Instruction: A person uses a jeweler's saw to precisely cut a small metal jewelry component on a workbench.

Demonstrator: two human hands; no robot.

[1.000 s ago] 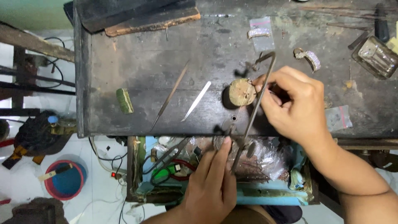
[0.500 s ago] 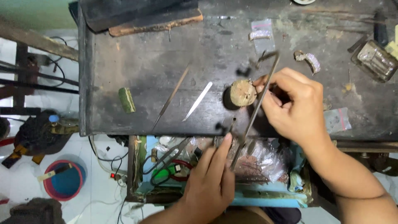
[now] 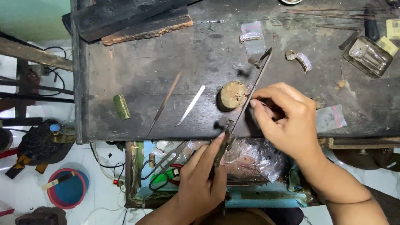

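A glass dish (image 3: 368,55) sits on the dark workbench (image 3: 137,79). The left hand (image 3: 202,183) grips a long saw frame (image 3: 246,106); right hand (image 3: 287,118) fingertips pinch a thin pin (image 3: 263,104) beside the wooden peg (image 3: 231,95).

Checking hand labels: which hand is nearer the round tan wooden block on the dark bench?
Right. The right hand has its fingertips right beside the round tan wooden block. The left hand is below the bench edge, gripping the long metal tool.

Two bare forearms, left hand (image 3: 200,183) and right hand (image 3: 291,121); no sleeves, gloves, rings or watch visible.
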